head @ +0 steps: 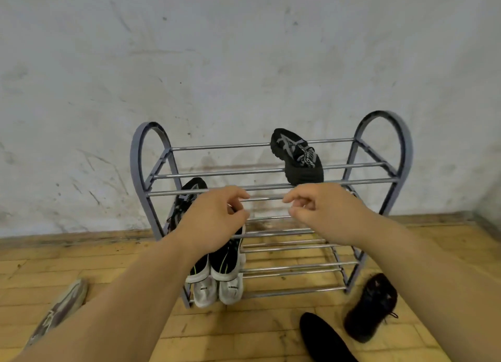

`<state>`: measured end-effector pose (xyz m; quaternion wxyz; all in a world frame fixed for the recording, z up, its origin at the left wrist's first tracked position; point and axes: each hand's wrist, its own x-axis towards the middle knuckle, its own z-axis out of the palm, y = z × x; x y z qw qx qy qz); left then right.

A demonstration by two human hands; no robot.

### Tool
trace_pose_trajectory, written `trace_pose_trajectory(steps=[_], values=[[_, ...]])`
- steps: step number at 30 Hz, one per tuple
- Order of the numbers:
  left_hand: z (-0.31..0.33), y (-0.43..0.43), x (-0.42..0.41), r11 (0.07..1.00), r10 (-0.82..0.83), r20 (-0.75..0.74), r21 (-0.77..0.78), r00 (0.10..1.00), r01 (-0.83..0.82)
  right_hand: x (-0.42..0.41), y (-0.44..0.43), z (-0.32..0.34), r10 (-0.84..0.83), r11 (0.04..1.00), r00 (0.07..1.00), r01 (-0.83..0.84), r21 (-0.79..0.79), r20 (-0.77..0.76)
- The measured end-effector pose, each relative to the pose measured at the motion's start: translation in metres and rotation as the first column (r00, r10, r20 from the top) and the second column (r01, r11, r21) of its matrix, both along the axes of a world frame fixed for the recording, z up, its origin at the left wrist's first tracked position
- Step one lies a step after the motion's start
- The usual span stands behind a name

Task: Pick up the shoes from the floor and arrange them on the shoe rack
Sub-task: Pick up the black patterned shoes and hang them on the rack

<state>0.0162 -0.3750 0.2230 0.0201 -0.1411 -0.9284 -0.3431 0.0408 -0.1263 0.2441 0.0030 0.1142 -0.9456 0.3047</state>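
Observation:
A grey metal shoe rack (pixel 271 188) with chrome bars stands against the wall. One black sneaker (pixel 298 157) lies on its top tier, to the right. A second black sneaker (pixel 187 199) sits on a lower tier at the left, partly behind my arm. A black-and-white pair of shoes (pixel 219 277) rests on a lower tier at the left. My left hand (pixel 217 220) and my right hand (pixel 320 209) hover in front of the top front bar, fingers loosely curled, holding nothing. On the floor lie a dark sneaker (pixel 371 307), a black shoe (pixel 322 337) and a grey shoe (pixel 58 310).
A stained white wall (pixel 244 63) backs the rack. The floor (pixel 252 323) is yellow wood-pattern tile. The right halves of the lower tiers hold no shoes.

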Motion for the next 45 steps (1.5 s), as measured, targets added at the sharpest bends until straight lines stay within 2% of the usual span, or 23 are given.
trace_pose_trajectory(steps=[4, 7, 11, 15, 19, 24, 30, 38, 45], values=[[0.017, 0.038, -0.001, 0.984, -0.021, -0.03, 0.175, 0.999, 0.026, -0.002, 0.03, 0.005, -0.198, 0.976, 0.973, 0.183, -0.119, -0.119], [0.017, 0.062, -0.009, 0.968, -0.029, -0.023, 0.247, 0.999, 0.033, -0.014, 0.042, 0.0, -0.307, 0.932, 0.948, 0.281, -0.23, -0.085], [0.013, 0.085, -0.021, 0.951, -0.027, 0.046, 0.31, 0.999, 0.012, -0.03, 0.045, -0.008, -0.376, 0.888, 0.927, 0.359, -0.287, -0.004], [0.006, 0.105, -0.035, 0.93, -0.038, 0.13, 0.367, 0.991, -0.013, -0.047, 0.036, -0.013, -0.401, 0.867, 0.914, 0.398, -0.3, 0.051], [0.001, 0.123, -0.046, 0.88, -0.017, 0.218, 0.466, 0.976, -0.089, -0.064, 0.029, -0.018, -0.372, 0.83, 0.916, 0.4, -0.389, 0.147], [-0.005, 0.131, -0.057, 0.842, 0.06, 0.229, 0.511, 0.971, -0.173, -0.074, 0.029, -0.018, -0.318, 0.628, 0.904, 0.427, -0.651, 0.286], [-0.006, 0.128, -0.058, 0.871, 0.074, 0.198, 0.464, 0.977, -0.16, -0.075, 0.035, -0.017, -0.284, 0.511, 0.892, 0.45, -0.732, 0.351], [0.0, 0.107, -0.037, 0.912, -0.019, 0.137, 0.409, 0.99, -0.039, -0.054, 0.037, -0.009, -0.257, 0.55, 0.914, 0.406, -0.73, 0.315], [0.025, 0.072, 0.003, 0.901, -0.09, 0.134, 0.433, 0.987, 0.023, -0.014, 0.059, 0.009, -0.044, 0.743, 0.967, 0.201, -0.639, 0.252]])
